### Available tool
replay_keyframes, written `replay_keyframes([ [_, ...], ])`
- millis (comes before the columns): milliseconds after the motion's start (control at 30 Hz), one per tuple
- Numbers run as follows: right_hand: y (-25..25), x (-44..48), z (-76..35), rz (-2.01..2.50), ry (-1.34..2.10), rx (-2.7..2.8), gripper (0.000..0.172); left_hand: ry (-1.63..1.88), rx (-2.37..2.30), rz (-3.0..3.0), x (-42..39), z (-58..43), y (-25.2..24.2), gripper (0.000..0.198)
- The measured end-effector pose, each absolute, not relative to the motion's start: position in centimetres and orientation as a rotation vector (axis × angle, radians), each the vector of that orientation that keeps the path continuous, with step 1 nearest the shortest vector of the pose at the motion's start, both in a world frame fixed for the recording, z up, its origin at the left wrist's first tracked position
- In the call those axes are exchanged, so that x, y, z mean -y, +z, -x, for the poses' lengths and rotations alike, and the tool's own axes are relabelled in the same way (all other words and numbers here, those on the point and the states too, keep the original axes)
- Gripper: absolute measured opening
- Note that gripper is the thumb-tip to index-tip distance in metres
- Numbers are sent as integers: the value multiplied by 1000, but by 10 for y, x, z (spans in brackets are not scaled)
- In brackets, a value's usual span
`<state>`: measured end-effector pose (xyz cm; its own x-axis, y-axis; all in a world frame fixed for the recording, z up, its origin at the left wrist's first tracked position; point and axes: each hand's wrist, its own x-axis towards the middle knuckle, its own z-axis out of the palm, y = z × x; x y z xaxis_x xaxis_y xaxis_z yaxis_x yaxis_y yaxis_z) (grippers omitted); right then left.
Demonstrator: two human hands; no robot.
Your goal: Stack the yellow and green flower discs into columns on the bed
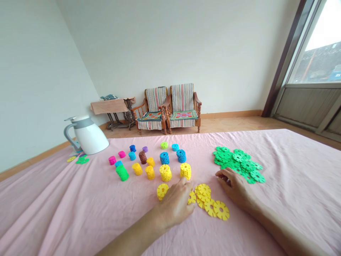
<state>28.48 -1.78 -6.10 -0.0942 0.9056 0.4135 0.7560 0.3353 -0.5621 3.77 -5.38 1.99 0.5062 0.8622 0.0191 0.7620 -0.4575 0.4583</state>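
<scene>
My left hand [176, 201], the hub of the clock here, bends low over a pink cloth [287, 213], its fingers curled downward and its thumb to the right. A yellow disc [192, 197] shows between thumb and forefinger, partly hidden; whether I have hold of it, I cannot tell. At three o'clock lies a loose spread of yellow notched discs [210, 201], overlapping one another. One tall yellow stack [185, 171] stands at one o'clock, just beside my fingertips, another yellow stack [165, 172] at eleven, and a lower yellow pile [162, 190], partly covered by my hand, at ten.

My right hand [237, 186] rests loosely curled and part open, with nothing seen in its grasp. The loose yellow discs are at its eight o'clock; a heap of green discs [241, 161] lies at its twelve, just beyond the knuckles.

From my left hand again, two blue stacks [181, 156] rise near twelve o'clock, with a lime stack [163, 145] behind, between eleven and twelve. Three orange stacks [150, 172] and a brown stack [142, 157] sit between ten and eleven, a green stack [122, 173] between nine and ten, and two pink stacks [112, 160] around ten. A white jug [93, 137] with a gray handle stands farther out at ten. Beyond the cloth, two wooden armchairs [183, 103] with striped covers face me at twelve.
</scene>
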Motion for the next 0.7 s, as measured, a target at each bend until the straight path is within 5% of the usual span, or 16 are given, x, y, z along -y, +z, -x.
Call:
replay_keyframes([
  [700, -51, 24, -280, 1475, 247, 1876, 18, 286, -1286, -2407, 64, 5, 41, 31],
])
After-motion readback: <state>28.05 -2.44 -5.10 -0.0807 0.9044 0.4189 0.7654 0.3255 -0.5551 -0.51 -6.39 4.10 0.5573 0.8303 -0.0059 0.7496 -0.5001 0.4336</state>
